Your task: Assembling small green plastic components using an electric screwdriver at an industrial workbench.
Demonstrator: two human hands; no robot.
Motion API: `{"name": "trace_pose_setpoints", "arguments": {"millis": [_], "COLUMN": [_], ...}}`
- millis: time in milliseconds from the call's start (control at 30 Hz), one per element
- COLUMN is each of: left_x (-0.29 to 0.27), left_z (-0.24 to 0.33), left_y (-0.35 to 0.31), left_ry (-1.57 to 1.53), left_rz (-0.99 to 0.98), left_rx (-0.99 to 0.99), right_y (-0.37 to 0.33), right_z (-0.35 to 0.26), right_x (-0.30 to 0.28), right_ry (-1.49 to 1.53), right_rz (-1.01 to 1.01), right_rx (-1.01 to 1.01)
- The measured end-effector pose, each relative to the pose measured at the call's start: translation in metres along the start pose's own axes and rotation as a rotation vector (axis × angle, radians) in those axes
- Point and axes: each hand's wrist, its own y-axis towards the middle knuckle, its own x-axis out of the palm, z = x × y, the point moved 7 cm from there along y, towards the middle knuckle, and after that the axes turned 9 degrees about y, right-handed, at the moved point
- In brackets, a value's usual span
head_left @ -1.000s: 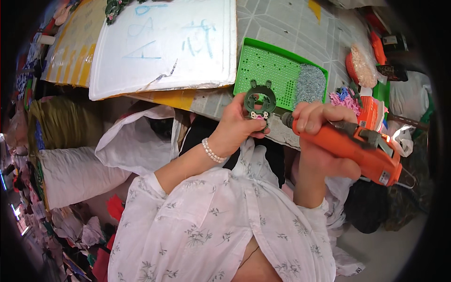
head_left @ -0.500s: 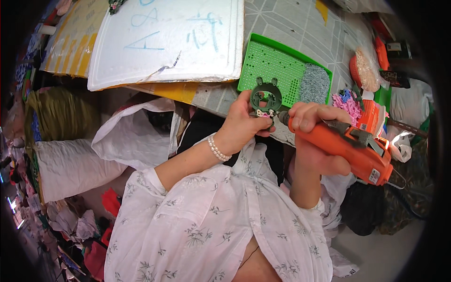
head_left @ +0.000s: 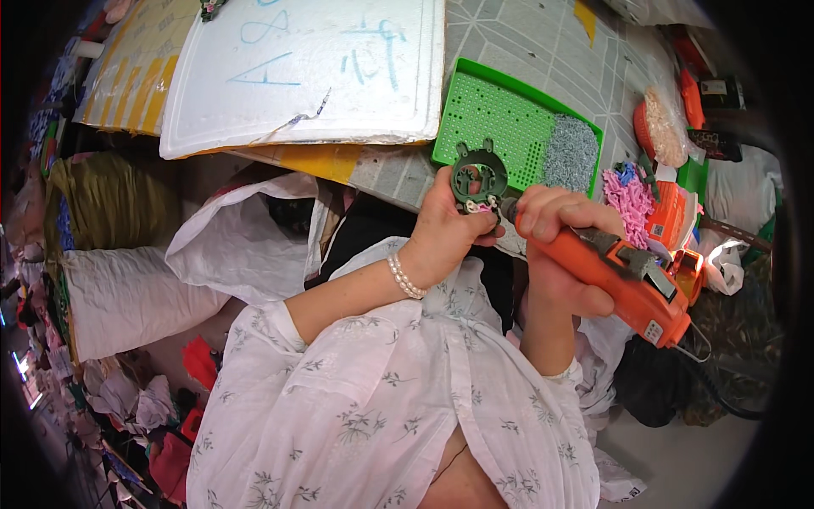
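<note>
Just off the worktop's [head_left: 526, 51] near edge, the left hand [head_left: 445, 229] held a dark green round plastic part [head_left: 479, 176], its fingers closed around the part's lower rim, a small pink piece tucked beneath it. A pearl bracelet [head_left: 404, 276] circled that wrist. Beside it, the right hand [head_left: 555, 246] was wrapped tight around an orange power screwdriver [head_left: 623, 276], whose tip met the underside of the green part. On the worktop behind sat a green perforated tray [head_left: 500, 114], with a heap of small grey screws [head_left: 570, 153] at its right end. A white foam board [head_left: 314, 68] lay toward the left edge, and pink fuzzy pieces [head_left: 629, 197] near the right edge.
</note>
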Motion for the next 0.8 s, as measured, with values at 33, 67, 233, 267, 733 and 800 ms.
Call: {"name": "trace_pose_setpoints", "arguments": {"millis": [33, 67, 233, 267, 733, 800], "left_x": [0.000, 0.000, 0.000, 0.000, -0.005, -0.006], "left_z": [0.000, 0.001, -0.001, 0.000, 0.002, 0.000], "left_y": [0.000, 0.001, 0.001, 0.001, -0.006, -0.006], "left_ry": [0.009, 0.009, -0.001, 0.000, -0.013, 0.026], "left_rz": [-0.007, -0.008, -0.025, -0.027, -0.158, -0.162], "left_rx": [0.006, 0.006, -0.021, -0.022, -0.124, -0.102], "right_y": [0.000, 0.000, 0.000, 0.000, 0.004, -0.001], "right_z": [0.000, -0.001, -0.004, -0.005, -0.001, 0.009], "right_x": [0.001, 0.002, 0.002, 0.000, -0.063, -0.076], "right_ry": [-0.035, -0.071, -0.046, -0.007, -0.112, -0.223], "right_rz": [-0.023, -0.046, -0.006, 0.022, 0.221, 0.320], "right_rx": [-0.020, -0.040, 0.017, 0.052, 0.054, 0.107]}}
